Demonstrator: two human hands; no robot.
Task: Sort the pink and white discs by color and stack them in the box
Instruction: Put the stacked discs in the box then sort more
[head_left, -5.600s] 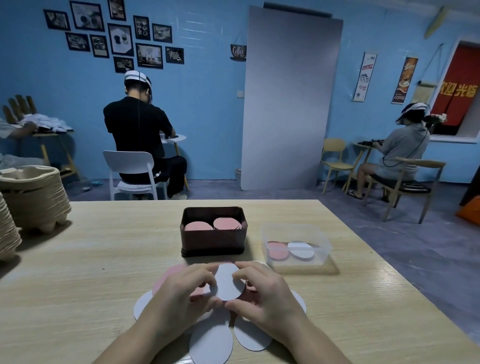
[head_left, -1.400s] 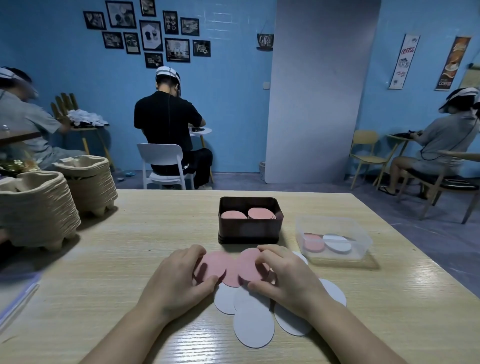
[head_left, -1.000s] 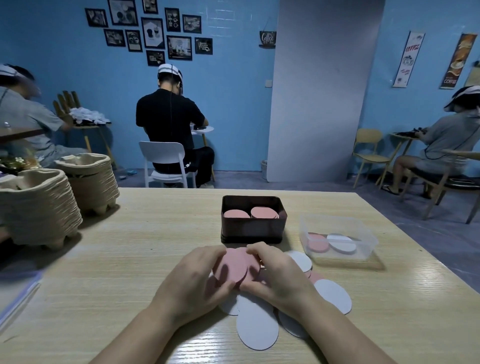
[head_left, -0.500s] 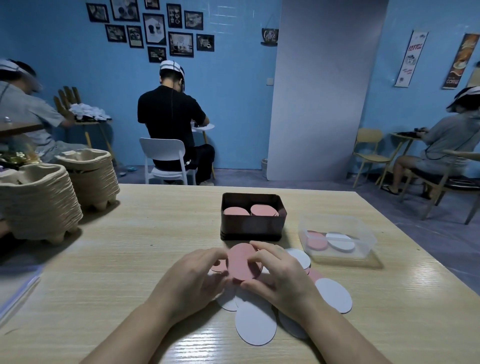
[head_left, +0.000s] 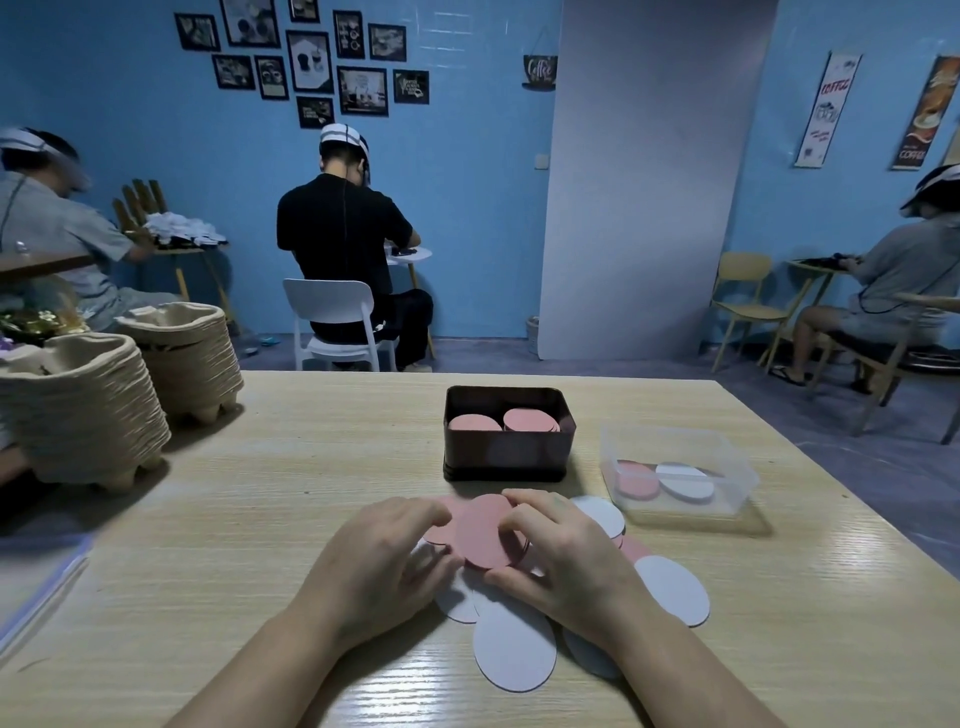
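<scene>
Pink card discs, gathered into a small pink stack (head_left: 483, 530), sat just in front of the dark box (head_left: 509, 452), raised a little off the table (head_left: 260, 493). The right hand (head_left: 561, 556) pinched this stack, thumb at its near edge and curled fingers on its far side. The left hand (head_left: 379, 561) had its fingers curled against the stack's left edge.

Inside the box two piles of pink discs (head_left: 474, 423) lay side by side. White discs (head_left: 514, 649) were fanned flat on the table nearer the person than the box, partly under both hands, with a few pink ones showing among them.

Right of the box stood a clear tub (head_left: 675, 514) with one pink and one white disc in it. Far left of the box were stacks of pulp trays (head_left: 78, 410).
</scene>
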